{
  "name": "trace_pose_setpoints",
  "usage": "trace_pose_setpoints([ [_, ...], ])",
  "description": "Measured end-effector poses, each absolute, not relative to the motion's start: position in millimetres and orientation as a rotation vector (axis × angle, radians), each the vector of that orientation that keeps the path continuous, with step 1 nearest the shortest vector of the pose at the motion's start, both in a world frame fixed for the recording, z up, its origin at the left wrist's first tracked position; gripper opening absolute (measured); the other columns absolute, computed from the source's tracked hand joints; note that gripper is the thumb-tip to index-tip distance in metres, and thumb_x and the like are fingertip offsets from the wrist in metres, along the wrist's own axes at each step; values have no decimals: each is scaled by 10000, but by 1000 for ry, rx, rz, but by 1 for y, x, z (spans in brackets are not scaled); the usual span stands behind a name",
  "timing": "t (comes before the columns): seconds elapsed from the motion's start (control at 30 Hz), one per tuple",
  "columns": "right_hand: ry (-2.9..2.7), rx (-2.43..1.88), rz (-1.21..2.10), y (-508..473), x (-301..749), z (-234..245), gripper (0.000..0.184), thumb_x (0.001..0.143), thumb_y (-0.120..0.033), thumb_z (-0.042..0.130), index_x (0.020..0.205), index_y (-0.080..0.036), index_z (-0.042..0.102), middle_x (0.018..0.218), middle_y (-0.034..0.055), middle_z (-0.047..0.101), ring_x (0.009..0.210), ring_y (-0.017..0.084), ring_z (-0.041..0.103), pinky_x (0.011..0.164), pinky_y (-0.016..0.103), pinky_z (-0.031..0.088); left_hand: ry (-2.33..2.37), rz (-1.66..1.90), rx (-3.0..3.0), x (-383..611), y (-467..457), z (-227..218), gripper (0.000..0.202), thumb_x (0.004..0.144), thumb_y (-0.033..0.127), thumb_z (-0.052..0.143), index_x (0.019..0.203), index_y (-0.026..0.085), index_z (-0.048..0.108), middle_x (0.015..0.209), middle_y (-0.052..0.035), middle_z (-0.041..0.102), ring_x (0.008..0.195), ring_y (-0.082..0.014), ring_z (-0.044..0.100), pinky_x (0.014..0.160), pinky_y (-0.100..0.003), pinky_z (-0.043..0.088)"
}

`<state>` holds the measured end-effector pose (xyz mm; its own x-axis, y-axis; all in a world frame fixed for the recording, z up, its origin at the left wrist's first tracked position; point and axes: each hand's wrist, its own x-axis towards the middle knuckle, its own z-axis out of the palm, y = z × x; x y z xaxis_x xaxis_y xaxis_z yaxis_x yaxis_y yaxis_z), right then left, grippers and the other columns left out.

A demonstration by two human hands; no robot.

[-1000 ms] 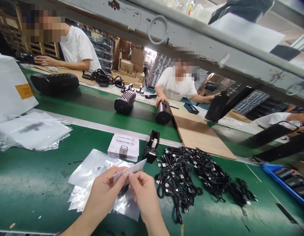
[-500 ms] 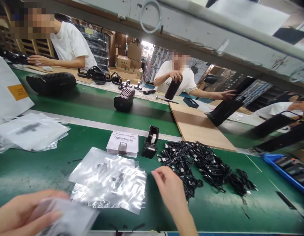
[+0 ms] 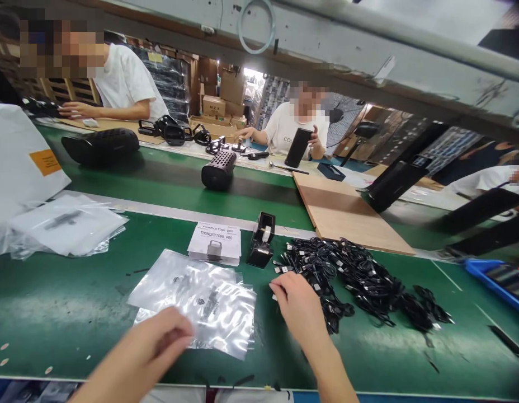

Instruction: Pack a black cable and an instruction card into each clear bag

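Note:
My left hand [image 3: 161, 341] hovers over the near edge of a pile of clear plastic bags [image 3: 201, 296] on the green table, fingers loosely bent and apart, with nothing in them. My right hand [image 3: 299, 305] is at the left edge of a heap of black coiled cables [image 3: 360, 280], and its fingertips are curled down onto one cable there. A stack of white "Thundertrail Pro" leaflets [image 3: 215, 243] lies beyond the bags. Beside the leaflets stands a black tape dispenser [image 3: 262, 240].
More bags [image 3: 66, 224] and a white sack [image 3: 16, 157] lie at the left. Black speakers [image 3: 220, 168] [image 3: 102, 145] ride the green belt behind. A brown board [image 3: 347, 212] sits at the right and a blue tray [image 3: 498, 277] at the far right. Other people work across the belt.
My hands let go of the bag they held together. The left hand swung down-left with it and has come back empty over the bags. The right hand moved to the cable heap.

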<state>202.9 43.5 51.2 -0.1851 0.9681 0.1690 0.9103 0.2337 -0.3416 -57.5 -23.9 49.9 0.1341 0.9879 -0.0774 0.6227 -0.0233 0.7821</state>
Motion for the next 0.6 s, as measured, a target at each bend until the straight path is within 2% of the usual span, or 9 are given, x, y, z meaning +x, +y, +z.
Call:
trace_pose_setpoints([
  [0.07,-2220,-1787,128,45,217,51,167,830,-97,472,801,-160,624,809,60,616,799,208,537,722,327,429,1384,533,1838,-20,-9,46,142,823,316,481,787,241,596,782,10,590,643,-136,545,577,-231,442],
  [0.13,-2304,-1777,96,43,230,52,218,818,-51,450,864,-163,632,841,62,616,811,201,535,722,312,432,1400,543,1926,10,4,41,131,819,327,492,784,233,577,832,-4,576,729,-164,548,640,-271,441],
  [0.27,-2406,-1767,77,37,241,51,271,808,-26,437,877,-193,639,851,48,603,787,182,534,675,274,433,1598,507,2071,24,21,26,208,694,393,648,700,198,575,782,-30,572,781,-239,529,670,-352,419],
  [0.4,-2421,-1826,-37,39,236,49,215,816,-72,460,876,-190,630,834,61,585,768,199,538,646,293,422,1699,465,2075,3,27,20,188,661,376,680,668,206,601,762,-28,584,757,-240,536,653,-348,411],
  [0.5,-2498,-1868,-113,46,227,51,321,761,10,459,938,-196,629,895,93,581,779,223,559,600,300,405,1688,432,2042,-5,28,24,153,729,351,619,660,214,619,758,-24,595,774,-231,547,678,-344,411],
  [0.6,-2582,-1894,-110,56,221,55,324,714,55,477,869,-169,653,871,117,585,754,238,577,582,307,396,1710,400,2045,-3,28,27,162,744,357,602,690,206,625,775,-31,601,779,-234,549,684,-352,410],
])
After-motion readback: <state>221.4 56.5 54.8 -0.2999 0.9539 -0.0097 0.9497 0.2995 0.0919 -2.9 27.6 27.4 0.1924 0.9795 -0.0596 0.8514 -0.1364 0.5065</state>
